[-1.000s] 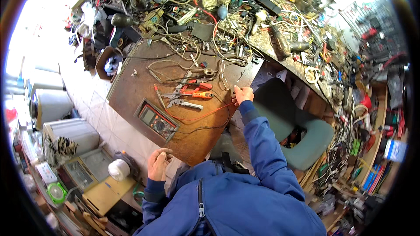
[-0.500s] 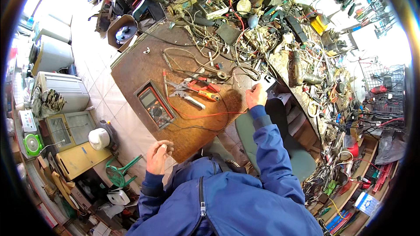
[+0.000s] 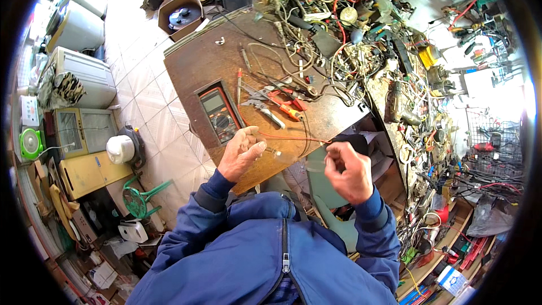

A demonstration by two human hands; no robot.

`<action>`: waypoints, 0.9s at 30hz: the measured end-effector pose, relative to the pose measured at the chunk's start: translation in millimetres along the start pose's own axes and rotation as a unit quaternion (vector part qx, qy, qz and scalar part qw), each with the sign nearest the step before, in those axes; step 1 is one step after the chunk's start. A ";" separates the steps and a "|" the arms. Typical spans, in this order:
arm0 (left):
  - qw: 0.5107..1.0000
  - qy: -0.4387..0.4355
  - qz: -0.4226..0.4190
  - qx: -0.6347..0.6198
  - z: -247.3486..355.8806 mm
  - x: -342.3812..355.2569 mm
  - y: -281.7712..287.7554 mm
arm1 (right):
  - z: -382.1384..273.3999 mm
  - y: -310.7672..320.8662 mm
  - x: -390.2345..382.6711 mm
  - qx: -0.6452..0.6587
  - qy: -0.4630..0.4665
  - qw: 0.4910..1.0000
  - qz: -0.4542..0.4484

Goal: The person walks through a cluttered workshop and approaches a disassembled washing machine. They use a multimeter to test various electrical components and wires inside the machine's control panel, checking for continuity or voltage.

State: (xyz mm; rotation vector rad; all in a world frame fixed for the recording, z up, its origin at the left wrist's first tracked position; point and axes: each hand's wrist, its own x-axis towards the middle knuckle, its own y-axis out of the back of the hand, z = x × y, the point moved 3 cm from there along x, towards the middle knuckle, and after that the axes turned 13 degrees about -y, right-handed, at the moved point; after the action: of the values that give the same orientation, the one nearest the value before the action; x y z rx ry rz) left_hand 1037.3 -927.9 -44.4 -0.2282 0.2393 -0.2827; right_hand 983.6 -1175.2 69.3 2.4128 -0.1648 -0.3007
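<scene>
A loose pinch could let the blurred clear piece (image 3: 285,158) slip, and a sweep of either hand could snag the red lead (image 3: 289,138) just beyond the fingers. The clear piece lies between the left hand (image 3: 240,155) and the right hand (image 3: 350,175); both sets of fingers are bent inward, but whether either is clamped on it cannot be told.

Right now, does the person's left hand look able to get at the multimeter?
Probably yes: the left hand is close to the near end of the multimeter, whose face looks uncovered; whether that hand holds something small is hard to tell.
</scene>
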 end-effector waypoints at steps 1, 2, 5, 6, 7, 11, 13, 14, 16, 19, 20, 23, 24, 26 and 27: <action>1.000 -0.010 -0.021 -0.004 3.1 -4.2 8.1 | -10.8 -5.1 -5.2 0.005 0.000 1.000 -0.024; 0.999 -0.019 -0.043 -0.009 6.7 -10.3 17.6 | -19.5 -9.9 -9.8 0.011 0.011 0.999 -0.044; 0.995 0.037 -0.089 0.015 38.3 -28.9 37.6 | -31.0 -26.4 -24.1 0.057 0.007 0.994 -0.090; 0.995 0.032 -0.097 0.014 44.7 -35.6 45.2 | -34.8 -32.3 -27.2 0.077 0.001 0.991 -0.105; 0.994 0.028 -0.106 0.013 49.9 -42.1 51.6 | -40.3 -37.2 -28.9 0.080 -0.001 0.990 -0.117; 0.994 0.018 -0.102 -0.017 69.4 -64.5 72.2 | -59.0 -53.7 -35.2 0.064 0.012 0.989 -0.132; 0.994 0.014 -0.102 -0.034 82.6 -73.1 77.5 | -68.9 -62.2 -35.1 0.029 0.028 0.991 -0.129; 0.994 0.018 -0.106 -0.034 88.4 -76.4 80.6 | -75.6 -64.5 -35.4 0.006 0.031 0.991 -0.127; 0.993 0.009 -0.120 -0.009 95.4 -81.8 83.9 | -89.7 -70.8 -37.2 -0.004 0.057 0.994 -0.093; 0.994 0.018 -0.106 0.033 113.4 -87.5 83.2 | -96.7 -77.3 -43.9 -0.010 0.116 0.993 -0.021; 0.994 -0.020 -0.094 0.044 116.5 -88.7 84.4 | -99.4 -76.9 -45.3 -0.004 0.104 0.995 -0.009; 0.995 -0.075 -0.030 0.059 150.5 -91.7 83.4 | -123.9 -62.5 -47.8 0.007 0.083 0.996 0.041; 0.990 -0.115 -0.007 0.076 161.3 -95.2 84.0 | -130.7 -55.7 -47.2 0.017 0.089 0.995 0.052; 0.964 -0.249 0.027 0.091 185.2 -104.5 86.2 | -149.0 -46.1 -49.2 0.075 0.103 0.990 0.067; 0.951 -0.300 0.023 0.076 193.5 -104.8 86.0 | -154.9 -39.3 -53.8 0.124 0.096 0.984 0.080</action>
State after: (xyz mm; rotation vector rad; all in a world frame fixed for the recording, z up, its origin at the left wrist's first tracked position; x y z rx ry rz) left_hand 1011.8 -779.6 137.8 -0.1472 -0.3788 -0.1741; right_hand 973.2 -1037.9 166.6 2.6370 -0.3228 0.0287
